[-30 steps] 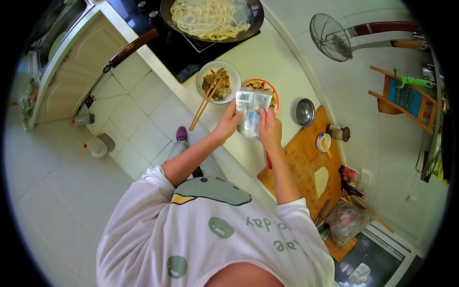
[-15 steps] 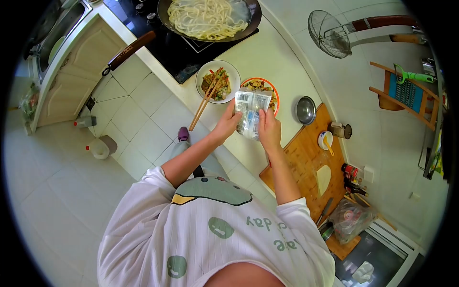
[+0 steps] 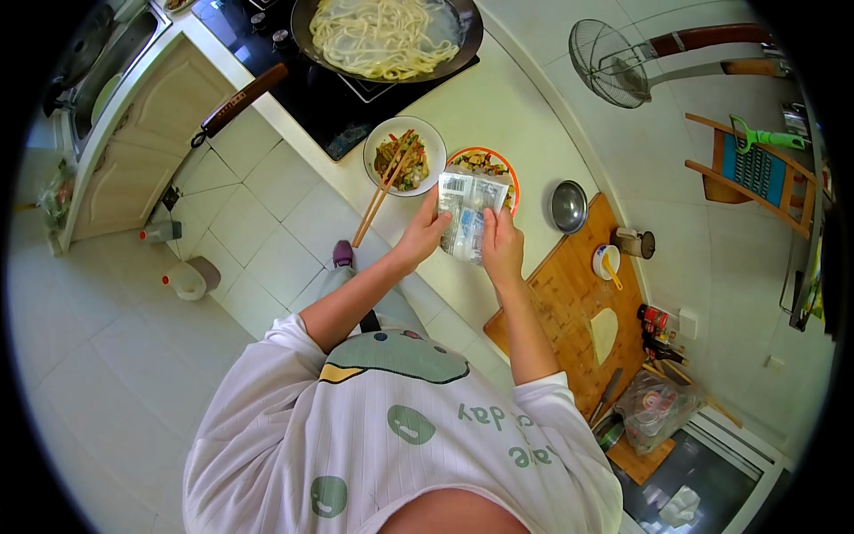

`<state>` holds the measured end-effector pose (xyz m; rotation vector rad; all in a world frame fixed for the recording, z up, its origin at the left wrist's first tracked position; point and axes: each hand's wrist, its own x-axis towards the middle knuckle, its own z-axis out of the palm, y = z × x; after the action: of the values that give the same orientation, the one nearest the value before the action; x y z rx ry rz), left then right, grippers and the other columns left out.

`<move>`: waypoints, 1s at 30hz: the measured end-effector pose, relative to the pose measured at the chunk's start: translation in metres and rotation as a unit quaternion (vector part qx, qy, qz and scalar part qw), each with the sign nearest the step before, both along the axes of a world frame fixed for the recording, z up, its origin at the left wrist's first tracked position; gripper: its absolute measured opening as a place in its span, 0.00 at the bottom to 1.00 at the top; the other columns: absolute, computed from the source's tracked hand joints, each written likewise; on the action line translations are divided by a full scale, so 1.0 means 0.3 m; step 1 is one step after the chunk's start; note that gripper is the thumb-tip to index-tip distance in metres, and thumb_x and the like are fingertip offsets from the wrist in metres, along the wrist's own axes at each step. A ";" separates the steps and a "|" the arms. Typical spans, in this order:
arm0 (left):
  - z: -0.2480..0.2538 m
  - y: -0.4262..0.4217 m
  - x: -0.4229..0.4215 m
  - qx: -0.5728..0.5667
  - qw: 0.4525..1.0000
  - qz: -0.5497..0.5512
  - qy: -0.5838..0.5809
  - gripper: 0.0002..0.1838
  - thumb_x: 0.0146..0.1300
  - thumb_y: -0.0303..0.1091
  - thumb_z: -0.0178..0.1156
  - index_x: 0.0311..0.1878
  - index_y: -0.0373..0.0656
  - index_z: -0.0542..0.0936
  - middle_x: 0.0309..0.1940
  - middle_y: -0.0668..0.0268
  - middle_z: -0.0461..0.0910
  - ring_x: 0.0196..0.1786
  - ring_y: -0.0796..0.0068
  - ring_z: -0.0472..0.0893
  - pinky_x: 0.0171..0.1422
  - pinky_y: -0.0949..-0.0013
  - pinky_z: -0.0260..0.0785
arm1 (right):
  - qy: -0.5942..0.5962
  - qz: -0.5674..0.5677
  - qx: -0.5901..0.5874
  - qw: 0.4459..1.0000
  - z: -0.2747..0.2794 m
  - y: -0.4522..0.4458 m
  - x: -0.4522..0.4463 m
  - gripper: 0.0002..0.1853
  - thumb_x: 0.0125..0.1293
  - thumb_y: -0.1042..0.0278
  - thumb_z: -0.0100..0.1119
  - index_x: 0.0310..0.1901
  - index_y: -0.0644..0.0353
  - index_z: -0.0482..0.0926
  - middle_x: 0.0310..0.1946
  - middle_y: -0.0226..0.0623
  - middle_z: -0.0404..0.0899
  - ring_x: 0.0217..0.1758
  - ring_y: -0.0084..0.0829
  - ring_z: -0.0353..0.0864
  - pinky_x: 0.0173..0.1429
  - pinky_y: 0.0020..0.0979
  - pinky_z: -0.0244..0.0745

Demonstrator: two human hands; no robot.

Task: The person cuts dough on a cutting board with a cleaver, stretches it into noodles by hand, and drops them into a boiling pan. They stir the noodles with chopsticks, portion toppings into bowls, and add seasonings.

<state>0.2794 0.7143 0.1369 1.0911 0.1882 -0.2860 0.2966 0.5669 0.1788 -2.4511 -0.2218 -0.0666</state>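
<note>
Between my two hands is a clear plastic packet (image 3: 464, 209) with a barcode and printed label. My left hand (image 3: 422, 230) grips its left edge, and my right hand (image 3: 503, 245) grips its right edge, thumbs on the face toward me. What the packet contains I cannot make out. Just beyond it stand a white bowl (image 3: 372, 166) of mixed vegetables with wooden chopsticks (image 3: 369, 212) resting across it, and an orange-rimmed plate (image 3: 515, 178) of chopped food, partly covered by the packet.
A wok (image 3: 463, 58) of noodles in liquid sits on the black stove (image 3: 307, 116), its handle (image 3: 240, 100) jutting left. To the right are a metal bowl (image 3: 567, 206) and a wooden board (image 3: 560, 307) with a dough piece (image 3: 604, 335). A wire strainer (image 3: 609, 64) hangs on the wall.
Almost nothing differs. The packet tilts slightly between my hands, and the view has shifted a little.
</note>
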 end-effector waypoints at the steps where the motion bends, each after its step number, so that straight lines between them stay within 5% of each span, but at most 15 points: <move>1: -0.002 0.000 0.001 -0.003 1.000 -0.002 0.001 0.32 0.68 0.23 0.44 0.73 0.42 0.47 0.64 0.60 0.63 0.62 0.72 0.67 0.66 0.70 0.59 | -0.007 0.002 0.004 1.000 -0.001 0.000 0.000 0.12 0.69 0.65 0.48 0.30 0.64 0.68 0.19 0.54 0.73 0.23 0.55 0.75 0.25 0.47 0.66; 11: -0.004 0.009 0.000 0.077 0.996 -0.002 -0.049 0.33 0.68 0.25 0.46 0.73 0.40 0.46 0.64 0.59 0.64 0.61 0.73 0.68 0.64 0.69 0.61 | -0.002 -0.018 0.024 1.000 -0.007 -0.004 -0.004 0.12 0.69 0.65 0.49 0.31 0.64 0.70 0.20 0.55 0.73 0.23 0.54 0.74 0.26 0.44 0.66; 14: 0.030 0.005 0.011 0.119 0.989 -0.005 -0.091 0.33 0.67 0.26 0.48 0.72 0.39 0.48 0.62 0.53 0.66 0.59 0.68 0.72 0.60 0.67 0.64 | -0.007 -0.067 0.091 0.994 -0.061 -0.042 -0.005 0.12 0.69 0.64 0.49 0.35 0.65 0.73 0.22 0.47 0.77 0.23 0.45 0.77 0.29 0.39 0.70; 16: 0.084 0.002 0.048 0.290 0.932 0.020 -0.218 0.33 0.64 0.26 0.50 0.71 0.39 0.50 0.59 0.47 0.68 0.57 0.57 0.74 0.57 0.63 0.67 | 0.080 -0.110 0.231 0.963 -0.112 -0.107 0.009 0.11 0.71 0.63 0.49 0.46 0.61 0.75 0.32 0.30 0.79 0.36 0.23 0.77 0.39 0.28 0.70; 17: 0.116 -0.001 0.074 0.287 0.929 0.005 -0.234 0.33 0.64 0.26 0.50 0.71 0.39 0.50 0.59 0.47 0.68 0.57 0.57 0.74 0.57 0.63 0.67 | 0.065 -0.126 0.236 0.961 -0.097 -0.116 0.020 0.11 0.71 0.63 0.49 0.46 0.61 0.75 0.32 0.30 0.79 0.36 0.23 0.77 0.39 0.28 0.70; 19: 0.171 -0.009 0.132 0.369 0.886 -0.074 -0.269 0.34 0.60 0.24 0.53 0.70 0.38 0.53 0.59 0.44 0.68 0.58 0.48 0.72 0.57 0.59 0.67 | 0.159 -0.170 0.551 0.801 -0.065 -0.121 0.055 0.11 0.70 0.63 0.51 0.47 0.59 0.75 0.41 0.28 0.78 0.44 0.25 0.75 0.46 0.30 0.70; 22: 0.182 -0.060 0.221 0.369 0.867 -0.084 -0.325 0.36 0.58 0.24 0.54 0.70 0.37 0.53 0.58 0.44 0.68 0.59 0.45 0.70 0.58 0.56 0.67 | 0.152 -0.168 0.642 0.733 -0.083 -0.172 0.107 0.11 0.69 0.62 0.52 0.48 0.57 0.75 0.45 0.31 0.76 0.47 0.25 0.74 0.51 0.34 0.70; 24: 0.161 -0.093 0.269 0.379 0.831 -0.072 -0.401 0.37 0.58 0.26 0.57 0.70 0.36 0.52 0.60 0.44 0.66 0.61 0.47 0.70 0.60 0.57 0.65 | 0.091 -0.188 0.651 0.730 -0.097 -0.196 0.163 0.11 0.69 0.62 0.52 0.48 0.58 0.75 0.44 0.31 0.77 0.48 0.26 0.74 0.51 0.35 0.71; 26: 0.169 -0.113 0.273 0.335 0.896 -0.088 -0.280 0.39 0.60 0.29 0.58 0.71 0.36 0.50 0.61 0.42 0.65 0.63 0.49 0.69 0.62 0.59 0.64 | 0.040 -0.218 0.568 0.793 -0.198 -0.284 0.240 0.14 0.68 0.66 0.50 0.50 0.65 0.75 0.48 0.36 0.76 0.50 0.28 0.73 0.56 0.30 0.67; 28: 0.189 -0.122 0.255 0.312 0.902 -0.131 -0.268 0.39 0.61 0.31 0.58 0.71 0.36 0.49 0.62 0.42 0.64 0.63 0.50 0.69 0.63 0.60 0.64 | 0.003 -0.223 0.651 0.726 -0.234 -0.350 0.344 0.14 0.66 0.67 0.51 0.49 0.65 0.76 0.49 0.39 0.76 0.49 0.28 0.74 0.56 0.31 0.67; 30: 0.181 -0.123 0.239 0.298 0.910 -0.158 -0.242 0.40 0.62 0.32 0.58 0.71 0.37 0.48 0.63 0.41 0.63 0.64 0.50 0.68 0.63 0.60 0.64 | -0.035 -0.238 0.566 0.789 -0.200 -0.453 0.436 0.15 0.68 0.65 0.54 0.52 0.64 0.72 0.48 0.35 0.75 0.50 0.27 0.73 0.59 0.29 0.65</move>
<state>0.3509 0.6772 0.1912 1.7708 -0.3773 -0.2404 0.4275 0.4310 0.1187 -1.2316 0.3427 -0.3895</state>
